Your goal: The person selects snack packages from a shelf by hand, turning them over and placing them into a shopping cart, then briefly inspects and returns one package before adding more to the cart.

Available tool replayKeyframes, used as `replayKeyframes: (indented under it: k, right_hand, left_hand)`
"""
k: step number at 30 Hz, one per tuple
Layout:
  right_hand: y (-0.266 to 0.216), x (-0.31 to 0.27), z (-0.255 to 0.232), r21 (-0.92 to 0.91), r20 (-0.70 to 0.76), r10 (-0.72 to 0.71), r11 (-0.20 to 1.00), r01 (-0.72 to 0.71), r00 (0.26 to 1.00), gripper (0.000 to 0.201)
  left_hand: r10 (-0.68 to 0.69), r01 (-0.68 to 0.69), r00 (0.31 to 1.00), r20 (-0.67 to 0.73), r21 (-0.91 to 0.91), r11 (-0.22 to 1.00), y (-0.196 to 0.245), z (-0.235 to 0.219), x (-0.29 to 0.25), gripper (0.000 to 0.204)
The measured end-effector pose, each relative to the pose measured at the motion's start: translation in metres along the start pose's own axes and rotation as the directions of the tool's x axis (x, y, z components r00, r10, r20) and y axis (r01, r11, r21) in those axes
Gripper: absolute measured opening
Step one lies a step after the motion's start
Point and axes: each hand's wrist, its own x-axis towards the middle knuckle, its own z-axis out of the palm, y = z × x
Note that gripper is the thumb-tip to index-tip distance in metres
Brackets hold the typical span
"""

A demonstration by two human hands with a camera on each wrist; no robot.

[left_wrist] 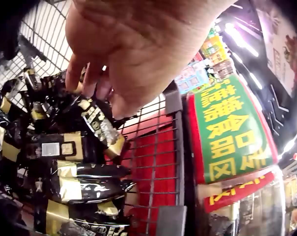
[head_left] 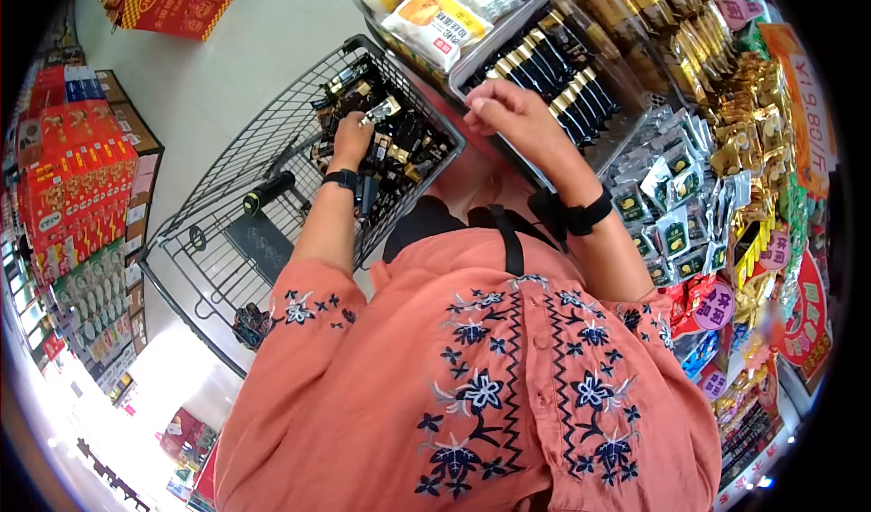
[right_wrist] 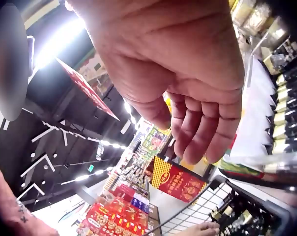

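My left hand reaches into the shopping cart, over a heap of black and gold wrapped packets. Its thumb and fingers pinch the upper end of one black, white and gold packet. Over the near edge of a clear bin hovers my right hand, its fingers loosely curled and holding nothing. Rows of black packets with gold ends lie in that bin.
Beside the bin, another container holds a white and yellow bag. Silver and green packets and gold ones fill the display on the right. Stacked red boxes stand on the left, and a red and yellow box is beyond the cart.
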Motion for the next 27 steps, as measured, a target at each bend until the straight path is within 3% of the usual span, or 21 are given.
replayKeyframes:
  k: [1, 4, 7, 8, 9, 11, 13, 15, 17, 19, 20, 23, 24, 27]
  right_hand:
    - [0.007, -0.001, 0.005, -0.003, 0.01, 0.016, 1.0, -0.016, 1.0, 0.018]
    - [0.026, -0.003, 0.018, 0.034, -0.001, 0.094, 0.995, -0.094, 0.996, 0.018]
    - [0.036, -0.004, 0.022, 0.057, -0.006, 0.159, 0.986, -0.158, 0.987, 0.018]
    - [0.038, -0.004, 0.023, 0.051, -0.014, 0.174, 0.984, -0.173, 0.985, 0.018]
    - [0.041, -0.005, 0.023, 0.044, -0.023, 0.188, 0.981, -0.187, 0.982, 0.018]
    - [0.046, -0.007, 0.025, 0.031, -0.019, 0.225, 0.974, -0.225, 0.974, 0.019]
    - [0.06, -0.005, 0.022, 0.014, -0.014, 0.214, 0.977, -0.213, 0.977, 0.02]
    - [0.066, -0.006, 0.022, 0.052, -0.031, 0.225, 0.973, -0.224, 0.974, 0.02]
    - [0.062, -0.008, 0.02, 0.003, -0.015, 0.246, 0.969, -0.246, 0.969, 0.025]
    - [0.059, -0.01, 0.022, 0.006, -0.059, 0.232, 0.973, -0.232, 0.971, 0.021]
    - [0.062, -0.01, 0.021, 0.015, -0.054, 0.238, 0.971, -0.238, 0.97, 0.021]
    - [0.058, -0.012, 0.022, 0.016, -0.059, 0.235, 0.972, -0.235, 0.97, 0.021]
    - [0.058, -0.013, 0.022, 0.011, -0.067, 0.252, 0.968, -0.251, 0.966, 0.021]
    - [0.055, -0.016, 0.02, -0.037, -0.042, 0.255, 0.966, -0.256, 0.966, 0.027]
  left_hand:
    - [-0.002, 0.003, 0.999, -0.053, 0.003, 1.0, -0.007, 0.008, 0.001, 0.035]
    - [-0.115, 0.115, 0.988, 0.101, 0.007, 0.993, -0.018, 0.007, 0.008, 0.032]
    - [-0.14, 0.189, 0.958, 0.249, -0.184, 0.965, -0.013, 0.019, 0.006, 0.032]
    - [-0.057, 0.086, 0.95, 0.308, -0.081, 0.993, -0.015, 0.028, 0.009, 0.033]
    - [-0.078, 0.094, 0.919, 0.386, -0.021, 0.995, 0.013, 0.015, -0.004, 0.036]
    - [-0.088, 0.07, 0.868, 0.488, 0.054, 0.996, -0.016, 0.05, 0.003, 0.045]
    - [-0.044, 0.026, 0.938, 0.344, 0.057, 0.998, -0.015, 0.06, -0.013, 0.056]
    - [0.023, -0.038, 0.911, 0.412, 0.028, 0.999, -0.037, 0.084, -0.005, 0.053]
    - [-0.126, 0.183, 0.893, 0.432, -0.093, 0.979, -0.018, 0.071, -0.016, 0.05]
    - [-0.29, 0.449, 0.792, 0.538, -0.191, 0.873, -0.01, 0.063, -0.02, 0.046]
    - [-0.303, 0.519, 0.702, 0.645, -0.172, 0.838, -0.028, 0.071, -0.011, 0.043]
    - [-0.331, 0.601, 0.698, 0.635, -0.267, 0.754, -0.01, 0.053, -0.024, 0.046]
    - [-0.347, 0.636, 0.653, 0.674, -0.239, 0.734, -0.009, 0.051, -0.023, 0.055]
    - [-0.36, 0.592, 0.646, 0.673, -0.144, 0.793, 0.002, 0.046, -0.026, 0.063]
